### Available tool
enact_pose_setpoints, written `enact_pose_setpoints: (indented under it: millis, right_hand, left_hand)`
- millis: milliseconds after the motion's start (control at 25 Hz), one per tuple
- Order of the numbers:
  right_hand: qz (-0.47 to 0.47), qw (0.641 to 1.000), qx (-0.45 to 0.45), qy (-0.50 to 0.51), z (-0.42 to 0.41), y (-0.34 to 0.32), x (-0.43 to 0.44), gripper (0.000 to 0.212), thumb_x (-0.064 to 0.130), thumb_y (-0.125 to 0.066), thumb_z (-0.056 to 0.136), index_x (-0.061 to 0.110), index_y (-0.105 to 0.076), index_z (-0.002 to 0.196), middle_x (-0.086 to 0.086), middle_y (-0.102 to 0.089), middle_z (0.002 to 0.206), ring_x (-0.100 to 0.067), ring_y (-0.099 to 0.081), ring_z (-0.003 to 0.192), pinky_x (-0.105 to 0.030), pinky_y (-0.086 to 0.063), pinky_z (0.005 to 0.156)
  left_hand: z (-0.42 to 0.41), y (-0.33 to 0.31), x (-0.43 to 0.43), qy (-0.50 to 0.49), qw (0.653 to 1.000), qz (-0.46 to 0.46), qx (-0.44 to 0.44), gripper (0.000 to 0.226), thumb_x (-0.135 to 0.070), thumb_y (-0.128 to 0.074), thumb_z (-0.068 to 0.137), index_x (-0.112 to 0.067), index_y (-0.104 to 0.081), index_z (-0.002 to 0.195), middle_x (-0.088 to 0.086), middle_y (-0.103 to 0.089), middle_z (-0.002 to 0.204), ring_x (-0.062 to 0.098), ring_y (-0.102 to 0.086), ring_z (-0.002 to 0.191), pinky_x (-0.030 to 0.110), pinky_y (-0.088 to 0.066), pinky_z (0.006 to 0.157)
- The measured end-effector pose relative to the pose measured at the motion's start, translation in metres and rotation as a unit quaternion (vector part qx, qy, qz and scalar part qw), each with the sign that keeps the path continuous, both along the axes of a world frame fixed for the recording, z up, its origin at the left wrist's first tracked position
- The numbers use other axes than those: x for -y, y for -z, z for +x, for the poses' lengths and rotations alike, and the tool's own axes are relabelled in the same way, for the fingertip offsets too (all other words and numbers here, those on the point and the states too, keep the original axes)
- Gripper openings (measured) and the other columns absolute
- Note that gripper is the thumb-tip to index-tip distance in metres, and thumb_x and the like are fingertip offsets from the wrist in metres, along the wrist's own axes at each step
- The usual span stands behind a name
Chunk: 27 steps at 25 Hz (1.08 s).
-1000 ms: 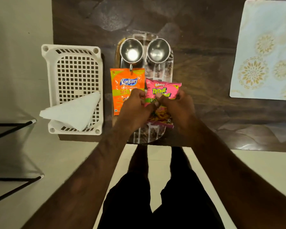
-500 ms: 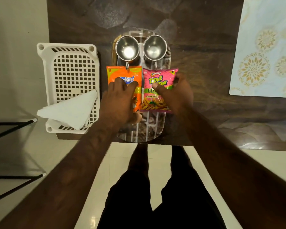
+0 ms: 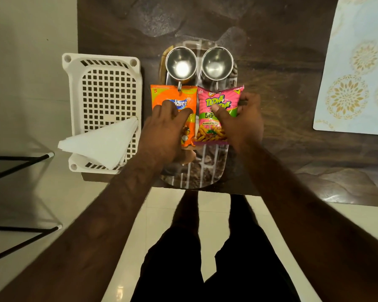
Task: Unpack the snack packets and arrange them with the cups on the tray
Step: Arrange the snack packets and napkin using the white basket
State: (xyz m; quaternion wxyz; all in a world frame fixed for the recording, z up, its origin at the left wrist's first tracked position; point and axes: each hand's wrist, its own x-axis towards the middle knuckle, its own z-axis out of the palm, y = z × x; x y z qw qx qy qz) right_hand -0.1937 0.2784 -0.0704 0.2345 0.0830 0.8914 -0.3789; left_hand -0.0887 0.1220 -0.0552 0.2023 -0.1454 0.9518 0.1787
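Two steel cups, one on the left (image 3: 180, 64) and one on the right (image 3: 216, 63), stand side by side at the far end of an oval patterned tray (image 3: 205, 168). Just below them lie an orange snack packet (image 3: 172, 99) and a pink snack packet (image 3: 218, 101), edge to edge on the tray. My left hand (image 3: 164, 129) rests fingers-down on the orange packet, covering its lower half. My right hand (image 3: 242, 123) grips the pink packet's right side, thumb on its front.
A white perforated plastic basket (image 3: 100, 94) sits left of the tray with folded white napkins (image 3: 100, 144) at its near end. A pale floral placemat (image 3: 358, 68) lies at the far right. The dark table's near edge runs just below the tray. Black metal bars (image 3: 18, 162) stand at the left.
The pink packet moved away from me, up next to the orange one and under the cups. My left hand left the pink packet and came down on the orange one.
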Motion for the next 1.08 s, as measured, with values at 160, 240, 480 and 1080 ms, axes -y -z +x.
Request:
enact_pose_setpoints:
  millis: [160, 240, 480, 1080]
  right_hand:
    - [-0.005, 1.000, 0.002, 0.007, 0.002, -0.001, 0.000, 0.070, 0.050, -0.089, 0.077, 0.016, -0.052, 0.127, 0.001, -0.071, 0.114, -0.016, -0.068, 0.098, -0.042, -0.058, 0.090]
    - [-0.008, 1.000, 0.006, 0.009, 0.005, -0.006, -0.001, 0.071, 0.055, -0.084, 0.078, 0.018, -0.052, 0.129, -0.002, -0.070, 0.119, -0.017, -0.069, 0.103, -0.044, -0.058, 0.093]
    - [0.016, 0.993, -0.107, -0.041, 0.033, -0.040, -0.011, 0.022, 0.017, -0.057, 0.085, 0.020, -0.068, 0.104, 0.010, -0.061, 0.085, -0.006, -0.064, 0.084, -0.032, -0.047, 0.076]
    - [-0.109, 0.947, 0.171, -0.251, 0.098, -0.047, 0.056, 0.017, 0.007, -0.071, 0.095, 0.019, -0.073, 0.107, 0.008, -0.074, 0.090, -0.005, -0.069, 0.076, -0.024, -0.058, 0.070]
  left_hand:
    - [0.005, -0.010, 0.003, -0.035, 0.997, 0.064, -0.017, 0.074, -0.036, -0.066, 0.069, -0.016, -0.052, 0.139, 0.017, -0.048, 0.133, 0.038, -0.046, 0.122, 0.050, -0.049, 0.095]
    - [0.015, -0.015, 0.011, -0.055, 0.993, 0.087, -0.054, 0.057, -0.020, -0.063, 0.078, -0.014, -0.055, 0.134, 0.015, -0.049, 0.132, 0.037, -0.049, 0.121, 0.049, -0.049, 0.096]
    - [0.078, -0.030, 0.084, -0.174, 0.982, 0.018, -0.074, 0.042, -0.007, -0.066, 0.080, -0.010, -0.060, 0.121, 0.016, -0.057, 0.120, 0.037, -0.053, 0.113, 0.046, -0.045, 0.097]
    - [0.092, -0.018, 0.154, -0.194, 0.952, 0.180, 0.153, 0.030, -0.021, -0.077, 0.083, -0.015, -0.060, 0.107, 0.002, -0.063, 0.102, 0.030, -0.063, 0.096, 0.036, -0.051, 0.074]
